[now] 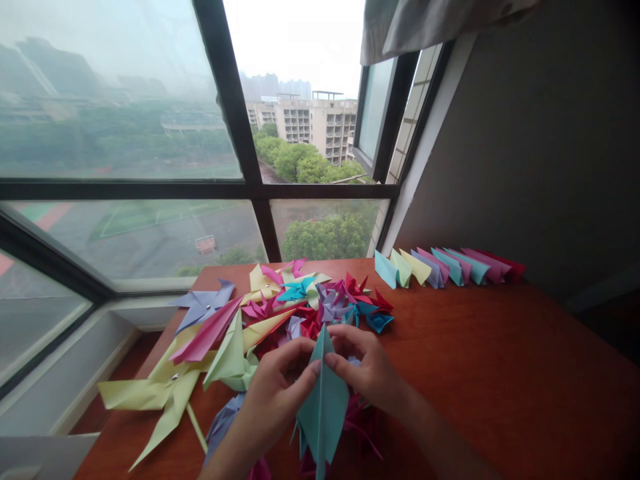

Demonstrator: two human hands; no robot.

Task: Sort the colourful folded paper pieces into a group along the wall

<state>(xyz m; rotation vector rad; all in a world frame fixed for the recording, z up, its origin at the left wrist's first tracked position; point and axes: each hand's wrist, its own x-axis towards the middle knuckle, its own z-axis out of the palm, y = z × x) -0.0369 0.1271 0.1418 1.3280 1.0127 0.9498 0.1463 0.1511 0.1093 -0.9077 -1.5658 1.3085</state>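
Observation:
A light turquoise sheet of folded paper, long and pointed with a crease down its middle, is held upright in front of me. My left hand pinches its left edge between thumb and fingers. On the other side, my right hand grips it near the tip, thumb against the centre crease. The fingertips behind the paper are partly hidden. Just beyond and beneath my hands lies a heap of origami pieces in purple, red, blue and pink.
Left of my hands are a yellow pinwheel, a blue-violet pinwheel and a pink folded paper. A row of several folded papers stands at the table's back right. The brown table meets a window with an opened pane.

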